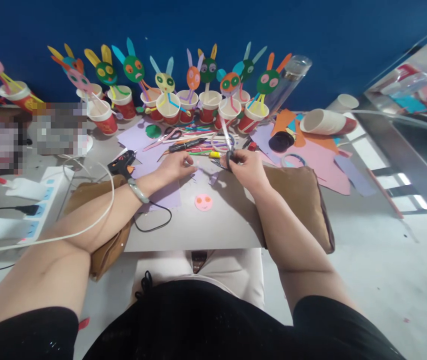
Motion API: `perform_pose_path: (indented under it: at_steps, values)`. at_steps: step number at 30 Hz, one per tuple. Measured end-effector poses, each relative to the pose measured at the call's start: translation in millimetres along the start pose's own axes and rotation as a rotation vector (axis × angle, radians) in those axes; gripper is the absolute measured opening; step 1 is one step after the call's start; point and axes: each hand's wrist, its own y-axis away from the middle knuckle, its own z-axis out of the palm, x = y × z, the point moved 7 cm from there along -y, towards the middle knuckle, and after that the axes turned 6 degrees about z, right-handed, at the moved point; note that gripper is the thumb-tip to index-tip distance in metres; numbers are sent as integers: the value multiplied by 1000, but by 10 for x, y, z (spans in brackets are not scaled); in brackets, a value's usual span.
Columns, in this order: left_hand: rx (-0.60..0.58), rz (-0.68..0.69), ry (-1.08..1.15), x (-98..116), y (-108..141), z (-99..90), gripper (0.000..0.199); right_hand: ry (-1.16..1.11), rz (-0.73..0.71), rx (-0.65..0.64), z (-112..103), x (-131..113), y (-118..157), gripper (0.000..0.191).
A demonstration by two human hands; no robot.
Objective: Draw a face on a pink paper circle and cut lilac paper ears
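Note:
My right hand is closed on the black handles of a pair of scissors, whose blades point away from me. Across from it, my left hand hovers low over the table, thumb and fingers loosely curled and apart. Small purple paper scraps lie between the two hands. Nearer to me rests a pink paper face with orange eyes and a drawn mouth. A sheet of purple paper lies partly under my left forearm.
Red-and-white paper cups with paper rabbit heads line the back. Pens and pipe cleaners lie before them. A glue gun and power strip are left; a brown cushion, coloured paper and black tape are right.

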Motion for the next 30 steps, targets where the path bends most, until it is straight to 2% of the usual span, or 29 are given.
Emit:
perform_pose_path:
  at_steps: [3,6,12,17,20,23,27,30]
  values:
    - [-29,68,-212,32,29,82,31,337,-18,-162,115,58,-28,26]
    - [-45,91,-295,49,55,139,28,560,-22,-220,208,121,-34,28]
    - [-94,110,-286,71,48,176,12,710,-30,-265,317,139,-7,17]
    - [-120,135,-295,102,55,178,24,764,-38,-312,359,145,7,13]
    - [-76,143,-230,130,55,153,27,680,-38,-286,316,145,-5,21]
    - [-56,66,45,120,46,150,24,363,32,-273,217,149,-16,30]
    - [-252,-157,619,109,101,355,17,-146,136,-437,248,97,58,36]
    - [-351,-235,812,161,178,464,15,-193,123,-490,335,28,128,39]
